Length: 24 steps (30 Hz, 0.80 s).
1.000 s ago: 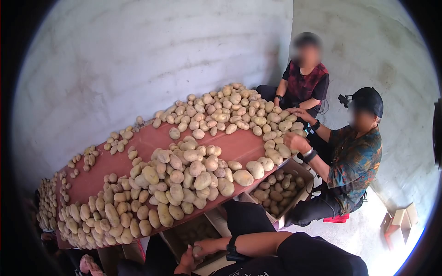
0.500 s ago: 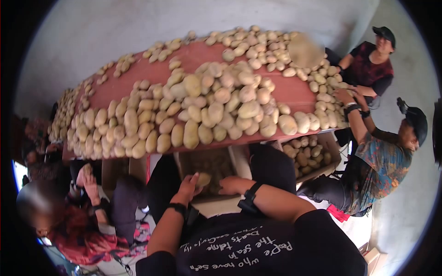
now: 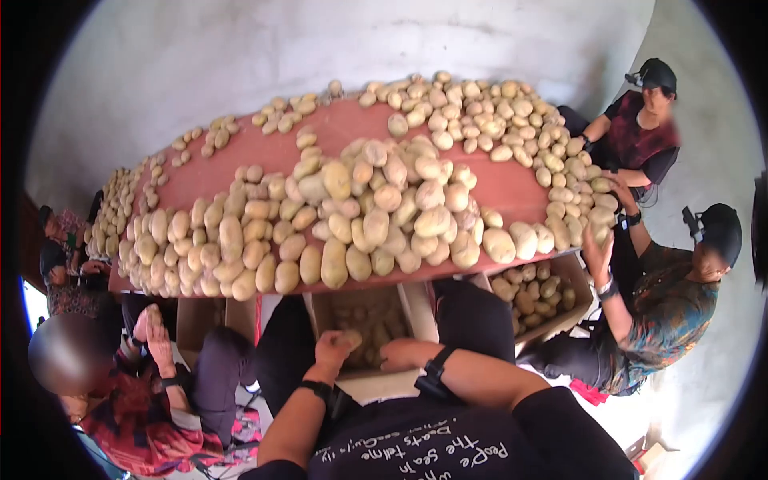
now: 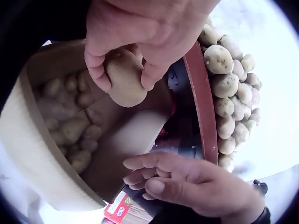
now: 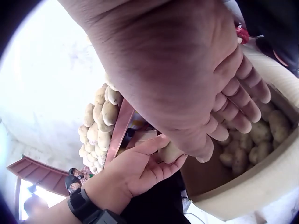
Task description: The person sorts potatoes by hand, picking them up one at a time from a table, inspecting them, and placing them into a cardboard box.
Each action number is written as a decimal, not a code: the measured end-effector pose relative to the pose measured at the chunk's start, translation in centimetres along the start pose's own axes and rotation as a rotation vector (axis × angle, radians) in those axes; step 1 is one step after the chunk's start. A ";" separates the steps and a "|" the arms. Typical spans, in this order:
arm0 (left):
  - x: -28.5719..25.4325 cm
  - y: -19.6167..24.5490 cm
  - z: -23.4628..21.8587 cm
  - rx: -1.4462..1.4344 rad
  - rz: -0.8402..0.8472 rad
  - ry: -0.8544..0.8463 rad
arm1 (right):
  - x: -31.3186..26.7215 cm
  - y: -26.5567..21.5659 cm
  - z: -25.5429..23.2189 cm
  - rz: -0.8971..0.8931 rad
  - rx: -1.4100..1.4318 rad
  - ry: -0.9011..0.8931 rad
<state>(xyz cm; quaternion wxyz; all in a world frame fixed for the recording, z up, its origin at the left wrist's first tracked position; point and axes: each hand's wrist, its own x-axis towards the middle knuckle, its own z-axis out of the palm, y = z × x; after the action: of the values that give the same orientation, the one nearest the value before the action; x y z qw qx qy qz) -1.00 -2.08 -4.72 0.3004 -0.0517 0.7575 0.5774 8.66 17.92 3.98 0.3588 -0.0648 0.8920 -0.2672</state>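
Note:
Over a cardboard box [image 3: 380, 389] between the knees, my left hand [image 3: 330, 350] pinches a pale yellow potato [image 4: 125, 80] between thumb and fingers. The back of that hand faces up in the left wrist view. My right hand [image 3: 406, 354] hovers at the box's right side with loosely bent fingers, holding nothing; its fingers [image 5: 240, 100] overlap the box opening in the right wrist view. Several potatoes [image 4: 74, 130] lie in the bottom of the box, below both hands.
A red table [image 3: 336, 128] bears a large heap of potatoes [image 3: 384, 196], its near edge just beyond my knees. Another potato-filled box [image 3: 588, 300] stands at the right. People sit at the left and right; one person's hand [image 3: 596, 254] touches potatoes at the table's right end.
The head view has swung from the right to centre on the box. My hands, close together around a potato one second ago, are now apart; the left has turned back-up with the potato.

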 end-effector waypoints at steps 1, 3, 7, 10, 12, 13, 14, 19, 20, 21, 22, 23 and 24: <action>1.6 -2.4 0.1 0.133 0.176 0.035 | 0.1 0.2 0.0 -0.026 0.000 0.007; 2.6 -3.6 -0.8 0.363 0.418 0.119 | 0.7 0.6 0.2 -0.055 -0.024 -0.010; 0.6 0.3 -2.1 0.579 0.232 0.091 | 1.3 0.2 0.5 -0.065 -0.056 -0.049; -0.9 7.6 -1.8 0.679 0.079 -0.155 | 0.2 -0.1 0.2 -0.051 0.008 0.008; -0.6 11.8 -2.4 0.619 0.124 -0.335 | 1.2 0.4 0.5 -0.058 0.003 -0.013; -0.6 14.3 -2.5 0.364 0.094 -0.456 | 1.8 0.9 1.0 -0.067 0.002 -0.017; -0.6 17.1 -2.5 0.105 0.067 -0.572 | 2.2 1.0 1.4 -0.074 0.001 -0.021; 2.5 30.2 -1.6 0.061 0.634 -0.104 | 1.5 0.7 0.7 -0.114 -0.005 -0.010; 1.9 32.5 -1.0 0.169 0.836 0.218 | 1.2 0.3 0.5 -0.105 -0.008 -0.022; 1.6 34.5 -0.6 0.175 0.960 0.375 | 1.2 -0.1 0.3 -0.111 -0.011 -0.024; 0.9 36.1 -0.1 0.178 1.083 0.529 | 1.0 -0.3 0.2 -0.113 -0.009 -0.022; -1.5 37.8 0.5 0.203 1.253 0.647 | 0.7 -0.2 0.0 -0.103 -0.003 -0.015; -3.9 39.4 1.4 0.216 1.421 0.758 | 0.2 -0.3 -0.2 -0.095 0.010 -0.020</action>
<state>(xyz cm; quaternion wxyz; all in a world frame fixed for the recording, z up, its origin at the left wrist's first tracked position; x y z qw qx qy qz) -14.04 11.08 30.34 -0.4116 0.2786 0.7113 0.4971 8.33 17.68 4.15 0.3548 -0.1078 0.8831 -0.2875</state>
